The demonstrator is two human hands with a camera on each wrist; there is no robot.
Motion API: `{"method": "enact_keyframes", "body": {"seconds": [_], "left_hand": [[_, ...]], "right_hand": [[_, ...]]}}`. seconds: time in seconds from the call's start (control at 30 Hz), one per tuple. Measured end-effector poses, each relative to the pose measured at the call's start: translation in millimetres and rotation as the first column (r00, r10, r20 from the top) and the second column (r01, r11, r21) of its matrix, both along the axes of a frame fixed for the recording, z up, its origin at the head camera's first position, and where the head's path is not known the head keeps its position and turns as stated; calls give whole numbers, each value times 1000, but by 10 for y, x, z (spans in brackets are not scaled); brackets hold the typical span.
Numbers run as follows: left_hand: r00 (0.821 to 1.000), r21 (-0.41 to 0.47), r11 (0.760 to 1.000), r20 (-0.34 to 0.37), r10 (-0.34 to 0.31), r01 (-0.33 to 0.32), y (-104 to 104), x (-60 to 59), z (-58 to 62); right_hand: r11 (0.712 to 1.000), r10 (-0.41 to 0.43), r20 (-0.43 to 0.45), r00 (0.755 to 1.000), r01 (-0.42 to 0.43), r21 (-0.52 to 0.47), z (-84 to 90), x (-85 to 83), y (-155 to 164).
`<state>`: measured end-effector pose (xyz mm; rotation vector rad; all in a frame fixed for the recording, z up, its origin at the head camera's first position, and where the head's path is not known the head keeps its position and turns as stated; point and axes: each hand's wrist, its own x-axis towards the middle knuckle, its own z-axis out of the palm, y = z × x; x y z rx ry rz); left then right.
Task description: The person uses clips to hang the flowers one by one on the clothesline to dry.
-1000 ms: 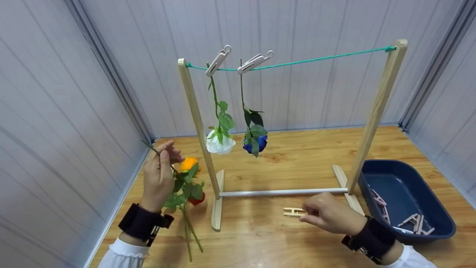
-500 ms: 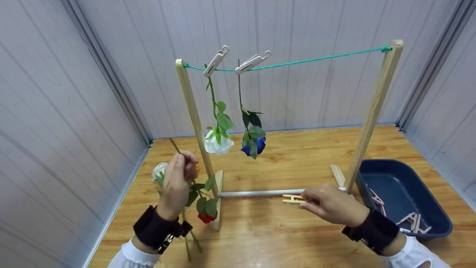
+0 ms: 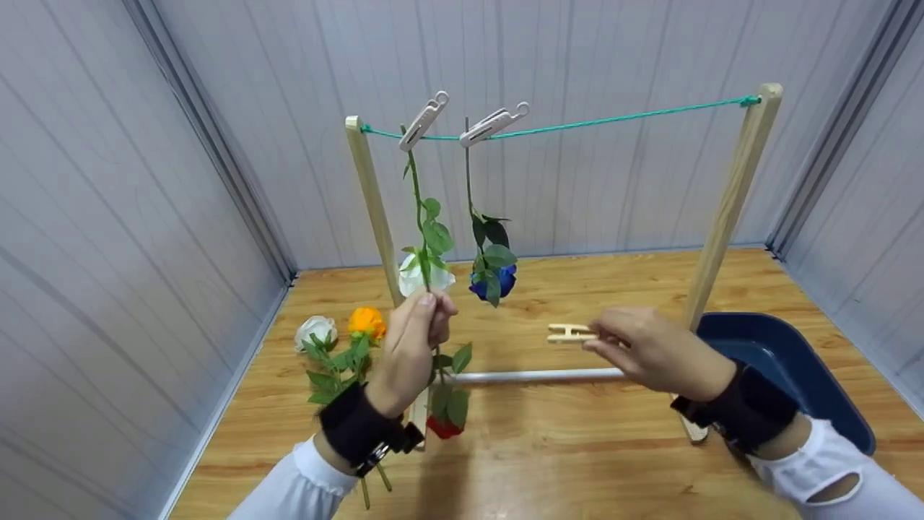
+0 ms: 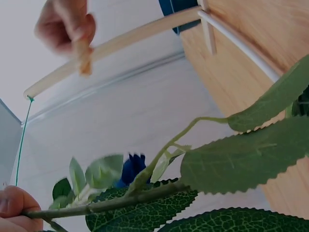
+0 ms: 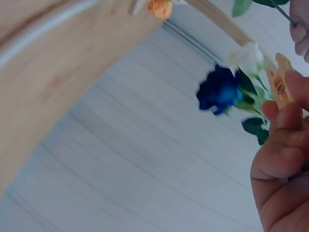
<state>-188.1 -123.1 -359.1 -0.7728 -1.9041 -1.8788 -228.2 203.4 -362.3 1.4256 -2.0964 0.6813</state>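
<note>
My left hand (image 3: 415, 343) pinches the stem of a red rose (image 3: 444, 426), which hangs head down below the hand with its leaves (image 4: 241, 154) spread. In the head view this hand overlaps the hanging white rose (image 3: 426, 274). A pale yellow clothespin (image 3: 570, 333) is pinched in my right hand (image 3: 650, 350), its prongs pointing left. Two roses hang upside down from the green line (image 3: 613, 121): the white one under one clothespin (image 3: 424, 121), the blue rose (image 3: 494, 280) under a second clothespin (image 3: 493, 126).
A wooden frame, with a left post (image 3: 369, 188) and a right post (image 3: 733, 195), carries the line; a white bar (image 3: 538, 375) joins its base. On the table at left lie a white rose (image 3: 315, 334) and an orange rose (image 3: 367, 322). A dark blue basin (image 3: 751, 339) stands at right, partly behind my right arm.
My left hand has moved right with the red rose, lifting it off the other flowers to the front of the frame. My right hand has risen with the yellow clothespin.
</note>
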Motion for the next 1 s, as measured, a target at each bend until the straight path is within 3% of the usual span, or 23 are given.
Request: {"method": "enact_keyframes", "body": {"seconds": [0.17,0.4,0.67,0.9,1.0], "left_hand": [[999,0,1000,22,-26,26,260,-124,113],[997,33,999,56,-44,42,597,-312,320],[998,23,999,59,-38,37,931,-498,526],[1000,-32,999,2,-4,4,1057,-706,693],[1000,-44,999,10,12,-11,1064,-809,726]], "right_hand": [[1000,-16,-78,997,16,2,282,-46,53],[999,-41,-102,994,44,25,629,-148,102],[996,-63,-124,990,55,-69,1046,-309,84],[985,-135,-144,980,117,-130,1422,-406,5],[981,-153,-166,974,130,-143,1536,-467,-28]]}}
